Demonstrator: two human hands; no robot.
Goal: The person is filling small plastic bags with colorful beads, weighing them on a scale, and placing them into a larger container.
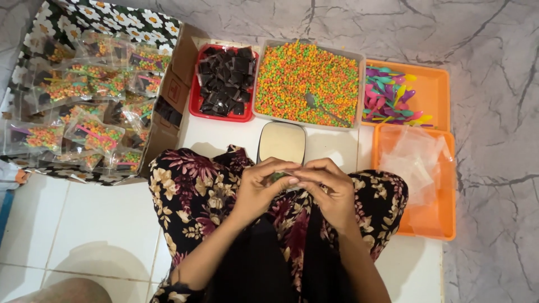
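My left hand [263,188] and my right hand [331,191] meet over my lap, fingers pinched together on a small clear packet [281,177] with a bit of green showing inside. Most of the packet is hidden by my fingers. Just beyond my hands lies a small scale with a pale platform [282,142]. Behind it stands a grey tray of orange, green and yellow candy beads [306,78] with a metal spoon [323,109] lying in it.
A red tray of dark packets [224,78] sits left of the beads. An orange tray of coloured plastic spoons [432,84] and another of clear bags [443,219] stand right. A cardboard box [168,126] on flowered cloth at left holds several filled packets.
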